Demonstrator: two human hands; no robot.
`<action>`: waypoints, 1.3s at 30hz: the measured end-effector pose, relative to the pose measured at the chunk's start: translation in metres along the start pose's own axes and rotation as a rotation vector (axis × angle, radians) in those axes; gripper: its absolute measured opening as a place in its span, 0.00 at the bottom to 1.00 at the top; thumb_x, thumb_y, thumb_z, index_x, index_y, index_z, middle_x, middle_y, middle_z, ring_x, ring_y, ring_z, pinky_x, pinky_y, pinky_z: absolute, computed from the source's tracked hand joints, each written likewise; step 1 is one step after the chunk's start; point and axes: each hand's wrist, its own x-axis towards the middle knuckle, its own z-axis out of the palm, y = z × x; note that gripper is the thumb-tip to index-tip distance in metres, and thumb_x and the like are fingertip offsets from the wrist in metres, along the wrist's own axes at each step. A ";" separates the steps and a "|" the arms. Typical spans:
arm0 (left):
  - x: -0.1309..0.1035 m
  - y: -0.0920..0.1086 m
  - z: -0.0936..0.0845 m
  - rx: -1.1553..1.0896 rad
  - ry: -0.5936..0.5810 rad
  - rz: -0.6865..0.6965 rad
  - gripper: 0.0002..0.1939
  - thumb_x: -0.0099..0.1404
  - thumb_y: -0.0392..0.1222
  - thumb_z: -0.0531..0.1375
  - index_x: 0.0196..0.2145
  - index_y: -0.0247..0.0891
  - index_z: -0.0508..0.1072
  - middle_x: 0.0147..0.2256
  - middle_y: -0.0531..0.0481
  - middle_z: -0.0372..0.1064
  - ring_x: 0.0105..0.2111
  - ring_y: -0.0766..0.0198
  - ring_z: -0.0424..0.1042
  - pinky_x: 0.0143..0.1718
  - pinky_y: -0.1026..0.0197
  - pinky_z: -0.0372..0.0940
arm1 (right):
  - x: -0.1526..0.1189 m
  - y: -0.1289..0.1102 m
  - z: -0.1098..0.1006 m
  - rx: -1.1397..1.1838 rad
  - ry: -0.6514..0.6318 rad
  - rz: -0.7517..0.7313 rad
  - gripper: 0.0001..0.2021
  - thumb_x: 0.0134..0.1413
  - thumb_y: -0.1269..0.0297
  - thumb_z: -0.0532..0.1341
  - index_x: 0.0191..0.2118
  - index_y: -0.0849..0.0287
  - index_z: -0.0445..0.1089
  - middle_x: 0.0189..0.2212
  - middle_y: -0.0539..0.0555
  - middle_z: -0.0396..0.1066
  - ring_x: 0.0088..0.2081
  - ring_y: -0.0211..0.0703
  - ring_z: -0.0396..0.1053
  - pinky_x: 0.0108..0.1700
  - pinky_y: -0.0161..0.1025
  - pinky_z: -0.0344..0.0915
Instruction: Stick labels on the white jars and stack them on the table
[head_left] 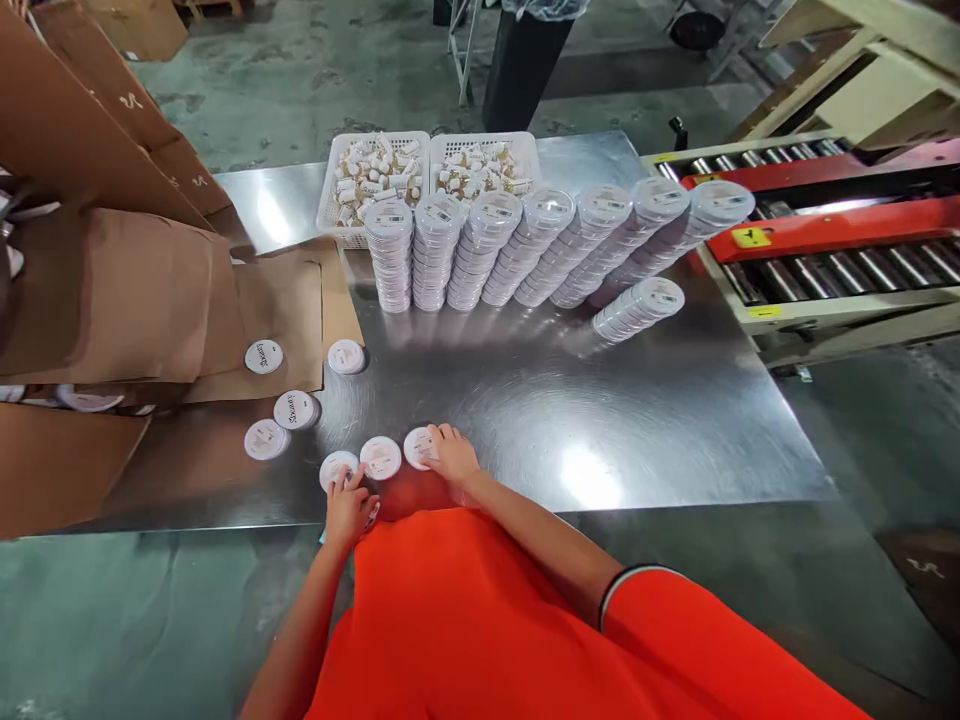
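Three flat round white containers lie in a row near the front edge of the metal table. My left hand has a fingertip on the left container, and its thumb tip meets the edge of the middle container. The other left fingers curl in, and a small white printed thing shows beneath them, mostly hidden. At the right end of the row, my right hand closes its fingers on the edge of the right container, partly covering it.
More round containers lie to the left. Tall leaning stacks of them line the back, with a shorter stack in front. White baskets hold small bottles. Cardboard boxes crowd the left; a roller conveyor stands right.
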 end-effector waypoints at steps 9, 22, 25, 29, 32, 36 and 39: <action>-0.002 -0.002 0.001 0.030 -0.014 0.021 0.16 0.66 0.41 0.57 0.21 0.39 0.74 0.66 0.50 0.58 0.68 0.35 0.49 0.62 0.30 0.53 | -0.010 0.006 -0.014 -0.069 0.078 0.181 0.25 0.66 0.49 0.52 0.58 0.64 0.65 0.58 0.72 0.65 0.55 0.61 0.66 0.53 0.52 0.62; -0.003 0.001 -0.001 0.041 0.000 0.014 0.16 0.66 0.41 0.56 0.22 0.38 0.75 0.66 0.50 0.58 0.68 0.35 0.50 0.63 0.30 0.53 | -0.006 0.005 -0.005 -0.139 -0.067 -0.196 0.26 0.58 0.70 0.61 0.62 0.50 0.63 0.61 0.61 0.60 0.54 0.53 0.67 0.54 0.43 0.66; -0.004 -0.001 0.000 0.033 0.010 0.019 0.16 0.66 0.40 0.57 0.21 0.38 0.75 0.66 0.50 0.58 0.68 0.35 0.50 0.63 0.30 0.52 | -0.009 0.002 0.006 -0.111 -0.049 -0.183 0.26 0.61 0.69 0.60 0.64 0.51 0.61 0.64 0.62 0.55 0.56 0.52 0.66 0.55 0.43 0.65; -0.004 -0.005 0.000 0.005 0.012 0.025 0.16 0.66 0.39 0.57 0.21 0.38 0.74 0.66 0.49 0.59 0.67 0.34 0.50 0.63 0.29 0.52 | -0.012 0.001 0.010 -0.074 -0.076 -0.165 0.27 0.61 0.68 0.60 0.65 0.50 0.59 0.64 0.61 0.55 0.57 0.52 0.66 0.56 0.42 0.65; -0.003 -0.007 0.003 -0.032 0.053 0.027 0.15 0.65 0.39 0.58 0.21 0.38 0.75 0.65 0.48 0.61 0.67 0.34 0.52 0.62 0.27 0.53 | -0.012 0.000 0.001 -0.043 -0.072 -0.133 0.34 0.58 0.62 0.63 0.68 0.52 0.53 0.64 0.62 0.55 0.56 0.54 0.67 0.56 0.44 0.65; -0.003 -0.009 0.008 -0.098 0.084 0.038 0.14 0.64 0.39 0.58 0.22 0.39 0.75 0.63 0.44 0.64 0.66 0.35 0.54 0.60 0.26 0.54 | 0.012 -0.011 -0.025 -0.002 0.031 -0.051 0.35 0.61 0.57 0.61 0.70 0.57 0.49 0.65 0.65 0.54 0.58 0.57 0.64 0.57 0.47 0.63; -0.004 -0.011 0.010 -0.168 0.092 0.030 0.15 0.66 0.40 0.55 0.23 0.39 0.75 0.64 0.44 0.63 0.67 0.39 0.54 0.61 0.29 0.54 | 0.055 -0.036 -0.048 -0.050 0.062 -0.106 0.32 0.60 0.62 0.61 0.68 0.58 0.53 0.68 0.66 0.50 0.60 0.57 0.62 0.59 0.48 0.62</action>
